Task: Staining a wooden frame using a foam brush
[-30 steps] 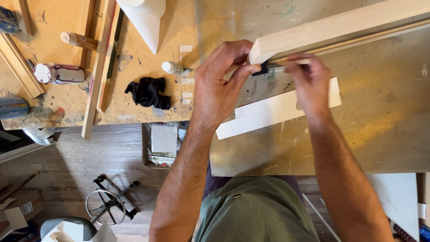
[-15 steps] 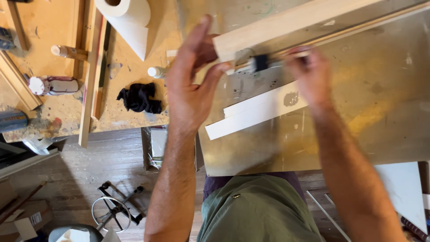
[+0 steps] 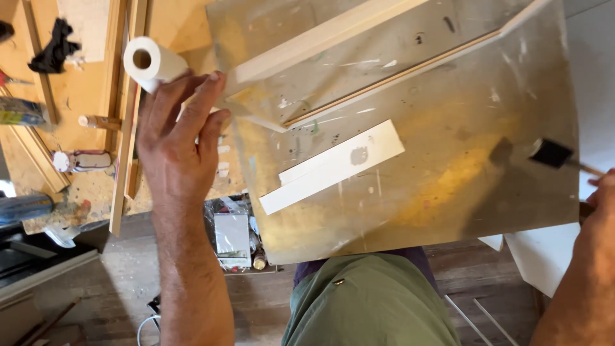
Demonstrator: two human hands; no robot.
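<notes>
Brush (image 3: 552, 154) is off the work, hanging over the sheet's (image 3: 448, 211) right edge, handle running to my right hand (image 3: 602, 205); grip is cut off, can't tell. Left hand (image 3: 176, 138) flat, holding nothing, near the moulding (image 3: 320, 41). White strip (image 3: 333, 166) shows one grey dab; I judge coating mostly left.

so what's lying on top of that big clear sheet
Two white strips, overlapping, lie mid-sheet on the clear sheet; a long wood batten and thin strip lie farther back. Glare hides what's underneath.

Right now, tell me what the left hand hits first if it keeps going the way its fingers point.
Probably the wood strip: the left hand points up and right, fingertips almost at its near end. The paper roll sits just left of that line. Height above the strip is unclear.
</notes>
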